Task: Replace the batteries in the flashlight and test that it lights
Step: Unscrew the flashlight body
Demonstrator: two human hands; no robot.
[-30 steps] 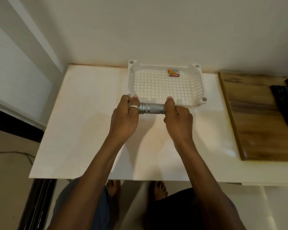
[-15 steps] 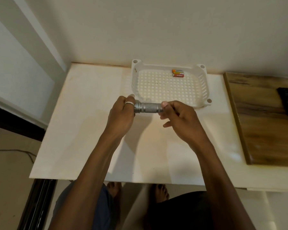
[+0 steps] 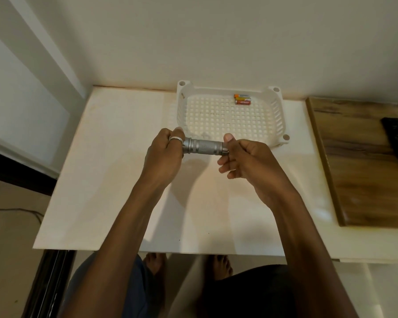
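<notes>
Flashlight (image 3: 203,147) level above surface (image 3: 97,171). Left hand (image 3: 164,154) fingers clamped round one end; right hand (image 3: 246,157) fingers pinch other end. Batteries (image 3: 242,99) in tray (image 3: 278,115).

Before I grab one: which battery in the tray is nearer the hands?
The red battery; the orange-capped battery lies beyond it, against the tray's far wall.

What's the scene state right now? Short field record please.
flashlight: silver, horizontal, held above the table
left hand: wrapped around one end
right hand: fingertips pinching the other end
batteries: two or more, in the far part of the basket
basket: white, perforated, behind the hands
light: none seen
</notes>
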